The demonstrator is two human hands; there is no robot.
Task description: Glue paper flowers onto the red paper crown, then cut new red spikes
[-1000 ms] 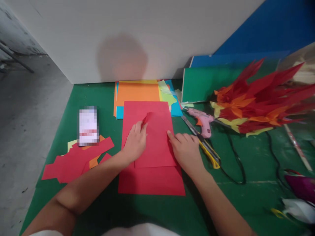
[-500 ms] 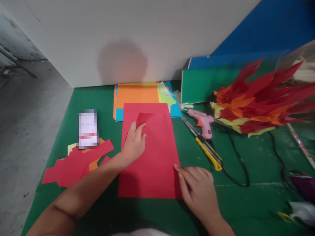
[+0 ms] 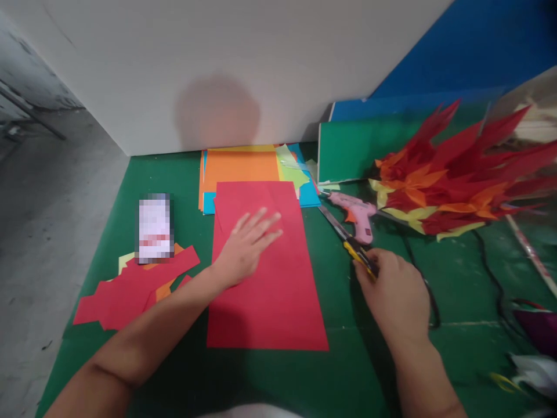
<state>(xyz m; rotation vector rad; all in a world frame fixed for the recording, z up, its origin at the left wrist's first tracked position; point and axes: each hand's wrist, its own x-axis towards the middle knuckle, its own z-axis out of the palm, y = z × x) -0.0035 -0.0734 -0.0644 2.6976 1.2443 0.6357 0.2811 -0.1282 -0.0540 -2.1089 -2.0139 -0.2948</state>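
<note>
In the head view, the left hand point(image 3: 250, 247) lies on a red paper sheet point(image 3: 278, 307), its fingers spread apart. The sheet lies on the green table point(image 3: 183, 366), overlapping an orange sheet point(image 3: 241, 168) behind. The right hand point(image 3: 394, 290) has its fingers around the yellow-and-black handle of a utility knife point(image 3: 355, 249), just beside a pink glue gun point(image 3: 359, 215). Red paper scraps point(image 3: 126, 296) lie left of the sheet.

Dim light, soft shadow point(image 3: 217, 113) on pale panel point(image 3: 304, 52)

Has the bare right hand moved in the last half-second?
Yes. The right hand moved rightward and forward, nearer the unmoved pink plastic glue gun, to the yellow-and-black utility knife.
</note>
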